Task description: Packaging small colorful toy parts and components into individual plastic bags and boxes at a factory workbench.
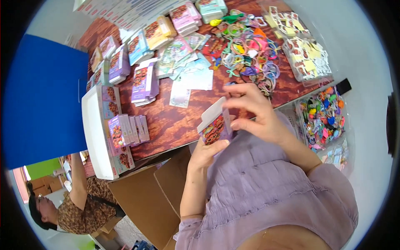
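My left hand [203,157] is closed around the lower part of a small purple cardboard box [215,128] with a printed front. The box is tilted, and its white top flap stands up, unfolded. Beside its right edge is my right hand [257,113], fingers spread and thumb close to the box; whether the thumb touches it I cannot tell. Nothing shows between the fingers of that hand. Beyond the hands lie a heap of colourful hair ties and small charms [250,50] and a spread of printed cards [183,58].
Stacks of small boxes in purple [144,82], yellow [159,32] and pink [185,17] stand on the table. A white carton [95,133] is at left, above a brown cardboard box [146,200]. Clear bins [323,118] line the right. Another person [83,208] works at lower left.
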Action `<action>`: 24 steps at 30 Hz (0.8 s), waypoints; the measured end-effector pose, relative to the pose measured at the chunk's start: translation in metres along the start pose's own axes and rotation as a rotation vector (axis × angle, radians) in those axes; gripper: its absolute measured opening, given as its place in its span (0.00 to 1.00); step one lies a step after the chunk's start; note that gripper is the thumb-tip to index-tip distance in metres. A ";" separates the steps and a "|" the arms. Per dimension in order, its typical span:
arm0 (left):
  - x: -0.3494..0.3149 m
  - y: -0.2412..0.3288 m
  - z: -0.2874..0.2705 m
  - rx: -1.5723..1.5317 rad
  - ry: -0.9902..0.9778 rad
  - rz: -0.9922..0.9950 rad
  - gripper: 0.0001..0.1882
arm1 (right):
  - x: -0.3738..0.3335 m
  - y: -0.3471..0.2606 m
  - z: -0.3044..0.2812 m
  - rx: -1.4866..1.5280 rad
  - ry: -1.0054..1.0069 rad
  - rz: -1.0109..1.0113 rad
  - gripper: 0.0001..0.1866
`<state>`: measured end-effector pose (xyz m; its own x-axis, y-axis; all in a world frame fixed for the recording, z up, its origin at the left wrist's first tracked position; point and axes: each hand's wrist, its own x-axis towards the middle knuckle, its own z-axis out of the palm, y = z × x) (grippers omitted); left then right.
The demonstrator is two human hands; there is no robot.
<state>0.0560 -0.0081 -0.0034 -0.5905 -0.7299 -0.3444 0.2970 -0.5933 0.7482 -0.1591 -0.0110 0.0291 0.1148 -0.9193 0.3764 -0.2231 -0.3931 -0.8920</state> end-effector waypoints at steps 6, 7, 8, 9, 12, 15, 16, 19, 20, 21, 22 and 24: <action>0.002 -0.009 -0.006 0.149 0.041 0.059 0.32 | 0.006 0.000 0.013 -0.111 -0.090 -0.084 0.12; 0.002 -0.009 -0.006 0.193 0.046 0.061 0.29 | 0.006 0.002 0.011 -0.114 -0.088 -0.082 0.12; 0.002 -0.009 -0.004 0.192 0.047 0.060 0.29 | 0.006 0.004 0.008 -0.120 -0.181 -0.080 0.12; 0.000 -0.007 0.001 0.290 0.057 0.062 0.26 | 0.005 0.006 0.005 -0.126 -0.274 -0.078 0.12; -0.001 -0.008 0.008 0.345 0.073 0.101 0.23 | 0.002 0.005 0.000 -0.020 -0.337 0.012 0.12; 0.002 -0.012 0.005 0.212 0.080 0.152 0.23 | -0.006 0.002 0.003 0.321 -0.043 0.119 0.13; 0.003 -0.014 0.003 0.123 0.079 0.166 0.24 | -0.008 0.000 0.003 0.518 -0.015 0.201 0.18; 0.006 -0.019 0.001 0.026 0.071 0.178 0.26 | -0.011 -0.001 0.000 0.399 -0.115 0.233 0.23; 0.007 -0.022 0.004 0.027 0.134 0.252 0.27 | -0.012 0.004 0.004 0.366 -0.117 0.163 0.26; 0.008 -0.024 0.006 0.027 0.129 0.252 0.27 | -0.014 0.004 0.007 0.362 -0.113 0.162 0.26; 0.009 -0.025 0.007 0.013 0.131 0.276 0.27 | -0.015 0.001 0.011 0.318 -0.061 0.124 0.26; 0.007 -0.027 0.006 -0.001 0.136 0.302 0.28 | -0.020 -0.003 0.015 0.299 0.008 0.114 0.26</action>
<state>0.0395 0.0046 -0.0227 -0.3695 -0.9117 -0.1797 0.4442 -0.3432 0.8276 -0.1461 0.0088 0.0205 0.0979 -0.9578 0.2704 0.0604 -0.2655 -0.9622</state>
